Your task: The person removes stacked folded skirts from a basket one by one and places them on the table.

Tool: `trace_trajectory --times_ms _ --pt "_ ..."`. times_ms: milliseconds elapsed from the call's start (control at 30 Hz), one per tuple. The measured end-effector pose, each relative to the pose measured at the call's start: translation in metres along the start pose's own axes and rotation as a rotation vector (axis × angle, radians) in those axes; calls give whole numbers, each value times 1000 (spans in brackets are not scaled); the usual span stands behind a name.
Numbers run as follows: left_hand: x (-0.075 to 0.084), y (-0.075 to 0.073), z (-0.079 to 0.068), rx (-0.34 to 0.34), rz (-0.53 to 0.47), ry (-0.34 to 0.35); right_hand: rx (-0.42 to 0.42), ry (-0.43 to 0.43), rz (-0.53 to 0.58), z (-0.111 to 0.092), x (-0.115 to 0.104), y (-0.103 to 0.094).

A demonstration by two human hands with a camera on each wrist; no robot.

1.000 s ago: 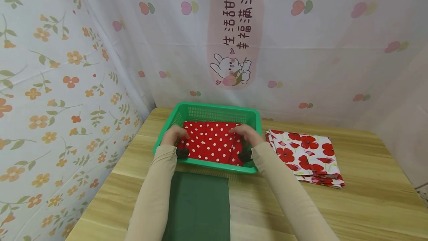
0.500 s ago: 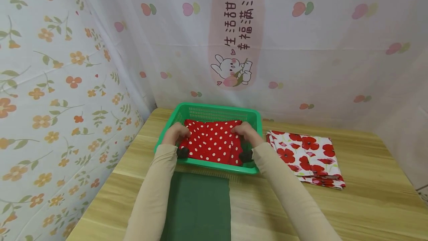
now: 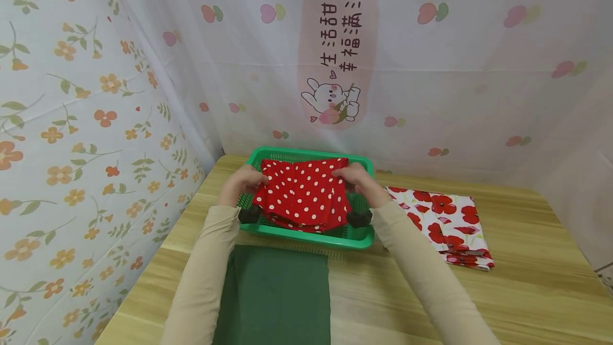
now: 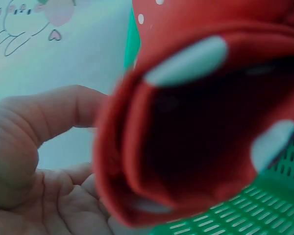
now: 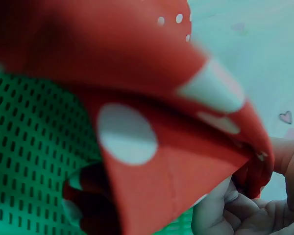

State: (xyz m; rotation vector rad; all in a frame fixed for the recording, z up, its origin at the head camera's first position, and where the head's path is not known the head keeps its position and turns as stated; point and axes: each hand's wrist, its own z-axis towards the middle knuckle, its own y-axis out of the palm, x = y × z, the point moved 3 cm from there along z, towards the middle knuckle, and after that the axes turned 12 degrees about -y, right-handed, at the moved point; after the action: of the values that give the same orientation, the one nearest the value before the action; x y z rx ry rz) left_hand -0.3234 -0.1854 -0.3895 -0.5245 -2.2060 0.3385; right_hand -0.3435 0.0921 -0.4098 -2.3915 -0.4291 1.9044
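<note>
Both hands hold a folded red cloth with white dots (image 3: 304,190) over the green plastic basket (image 3: 311,153). My left hand (image 3: 243,180) pinches its left edge, and my right hand (image 3: 358,177) grips the right edge. In the left wrist view the thumb presses on the folded layers, which gape open at the side; the left fingers (image 4: 81,176) are partly behind the cloth. Seen from the right wrist, the cloth (image 5: 152,161) slants over the slotted basket wall (image 5: 29,147), its corner between the right thumb and fingers (image 5: 220,215).
A folded dark green cloth (image 3: 282,297) lies on the wooden table (image 3: 373,302) in front of the basket. To the right is a folded white cloth with red poppies (image 3: 442,220). A printed white curtain (image 3: 431,95) hangs right behind the basket, and a floral one (image 3: 96,137) borders the left.
Both hands have raised the dotted cloth from lying inside the basket to above it. Its lower edge now hangs loose, with the folds parting, and the basket floor shows beneath.
</note>
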Motion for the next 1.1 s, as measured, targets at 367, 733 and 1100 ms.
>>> trace_trajectory --times_ms 367,733,1100 --pt "2 -9 -14 -42 -91 73 -52 -115 77 -17 -22 -16" --pt "3 -10 -29 -83 -116 134 -68 -145 102 -32 -26 -31" --pt "0 -6 -48 -107 -158 198 -101 -212 100 -55 -24 -44"
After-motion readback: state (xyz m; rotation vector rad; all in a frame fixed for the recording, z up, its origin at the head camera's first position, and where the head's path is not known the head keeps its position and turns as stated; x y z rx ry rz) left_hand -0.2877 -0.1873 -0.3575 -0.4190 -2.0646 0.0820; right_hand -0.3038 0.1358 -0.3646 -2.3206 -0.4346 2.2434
